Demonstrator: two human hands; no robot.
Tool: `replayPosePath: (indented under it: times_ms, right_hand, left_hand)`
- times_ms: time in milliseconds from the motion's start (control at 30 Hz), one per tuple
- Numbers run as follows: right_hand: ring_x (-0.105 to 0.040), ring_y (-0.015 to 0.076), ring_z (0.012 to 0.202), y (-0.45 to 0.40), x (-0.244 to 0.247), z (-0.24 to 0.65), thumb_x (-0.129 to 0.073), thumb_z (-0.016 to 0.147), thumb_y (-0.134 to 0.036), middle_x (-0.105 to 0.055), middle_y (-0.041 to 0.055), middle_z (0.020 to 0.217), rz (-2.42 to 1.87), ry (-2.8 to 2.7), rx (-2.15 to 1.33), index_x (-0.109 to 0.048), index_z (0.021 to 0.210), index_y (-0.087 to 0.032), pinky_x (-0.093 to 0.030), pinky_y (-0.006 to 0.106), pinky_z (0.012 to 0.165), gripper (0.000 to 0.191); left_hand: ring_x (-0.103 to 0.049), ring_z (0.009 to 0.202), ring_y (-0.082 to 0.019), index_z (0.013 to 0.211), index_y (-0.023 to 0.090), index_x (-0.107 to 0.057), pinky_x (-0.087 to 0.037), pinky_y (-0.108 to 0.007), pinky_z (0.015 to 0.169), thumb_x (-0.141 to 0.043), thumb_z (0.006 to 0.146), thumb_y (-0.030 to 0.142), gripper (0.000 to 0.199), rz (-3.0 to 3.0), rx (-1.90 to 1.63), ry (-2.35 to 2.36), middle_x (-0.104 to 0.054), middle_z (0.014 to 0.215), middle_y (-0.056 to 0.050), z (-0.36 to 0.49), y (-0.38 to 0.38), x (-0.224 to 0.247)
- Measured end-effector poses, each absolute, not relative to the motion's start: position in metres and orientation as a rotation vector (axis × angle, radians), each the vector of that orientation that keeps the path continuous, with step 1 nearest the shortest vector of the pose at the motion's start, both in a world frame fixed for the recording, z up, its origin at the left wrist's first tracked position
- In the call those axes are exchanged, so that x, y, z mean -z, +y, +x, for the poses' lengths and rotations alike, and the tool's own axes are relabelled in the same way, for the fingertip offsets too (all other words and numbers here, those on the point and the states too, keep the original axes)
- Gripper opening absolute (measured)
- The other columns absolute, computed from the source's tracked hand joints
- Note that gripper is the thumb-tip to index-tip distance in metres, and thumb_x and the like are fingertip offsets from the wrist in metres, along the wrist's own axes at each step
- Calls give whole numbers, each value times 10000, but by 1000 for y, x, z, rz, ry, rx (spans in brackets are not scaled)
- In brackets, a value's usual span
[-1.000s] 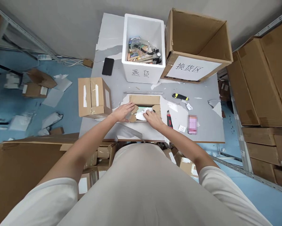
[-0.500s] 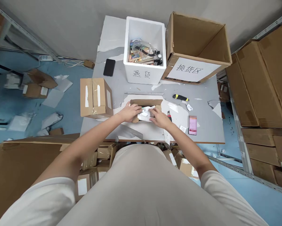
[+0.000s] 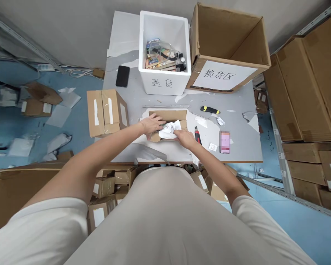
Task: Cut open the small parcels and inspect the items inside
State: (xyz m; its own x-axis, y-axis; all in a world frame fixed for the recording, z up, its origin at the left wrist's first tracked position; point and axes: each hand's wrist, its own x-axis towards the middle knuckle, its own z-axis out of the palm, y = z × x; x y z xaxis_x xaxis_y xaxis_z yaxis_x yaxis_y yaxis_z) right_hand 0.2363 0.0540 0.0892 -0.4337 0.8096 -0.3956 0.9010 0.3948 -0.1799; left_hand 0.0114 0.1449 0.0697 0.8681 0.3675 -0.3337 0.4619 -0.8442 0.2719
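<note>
A small open cardboard box [image 3: 168, 115] lies in front of me on the table, its back flap raised. Crumpled white paper [image 3: 169, 129] bunches up at the box's opening. The fingers of my right hand [image 3: 185, 138] are closed on the right side of this paper. My left hand [image 3: 153, 124] rests over the box's left end, fingers stretched out and apart. What lies under the paper is hidden. Just right of my right hand is a red-and-black utility knife [image 3: 197, 135].
Behind stand a white foam box [image 3: 165, 79] holding mixed goods and a large open carton [image 3: 193, 79]. A taped carton [image 3: 107, 112] sits on the left. A black phone [image 3: 122, 76], a yellow-and-black knife [image 3: 210, 110], a pink phone [image 3: 225, 142] and paper scraps lie on the table.
My right hand has gripped the crumpled paper, which now bulges higher out of the box. My left hand's fingers have spread at the left end. The view has shifted slightly.
</note>
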Motion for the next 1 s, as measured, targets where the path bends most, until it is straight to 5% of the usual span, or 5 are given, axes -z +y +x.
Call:
replayPosePath:
  times_ms: [233,467,567,733,1000]
  right_hand:
    - [-570,252,1025,49,-92,233,-472,925,-264,-654,83,1113,1557,2369,469,-533,1129,-224,-457,319,737,216]
    - [-551,233,1007,27,-81,229,-259,975,-175,-639,127,1100,1602,2364,334,-566,1102,-181,-390,289,697,333]
    - [-559,242,975,24,-82,228,-312,951,-173,-652,141,1051,1588,2404,303,-581,1063,-153,-370,319,763,293]
    - [-577,291,994,41,-97,222,-513,883,-310,-667,141,1035,1479,2475,327,-557,1103,-143,-355,387,861,280]
    - [-625,256,984,48,-98,220,-442,945,-323,-660,103,1129,1574,2300,453,-527,1141,-224,-431,319,734,235]
  left_hand:
    - [-531,1054,-272,696,223,-692,-281,-417,966,-732,648,410,197,2758,184,466,-669,869,-83,-4,142,-65]
    - [-583,742,-194,726,185,-701,-335,-417,881,-497,871,333,290,2824,71,910,-665,772,-85,-45,109,-58]
    - [-586,876,-250,933,166,-696,-332,-442,900,-568,808,394,291,2741,-33,1027,-664,940,-121,-43,84,-64]
    - [-469,1113,-340,1271,231,-532,-290,-490,920,-717,685,393,635,2543,44,1172,-575,1254,-134,-14,73,-68]
    - [-483,1036,-335,886,207,-695,-276,-429,830,-848,514,443,467,2382,88,1126,-671,923,-118,-19,105,-49]
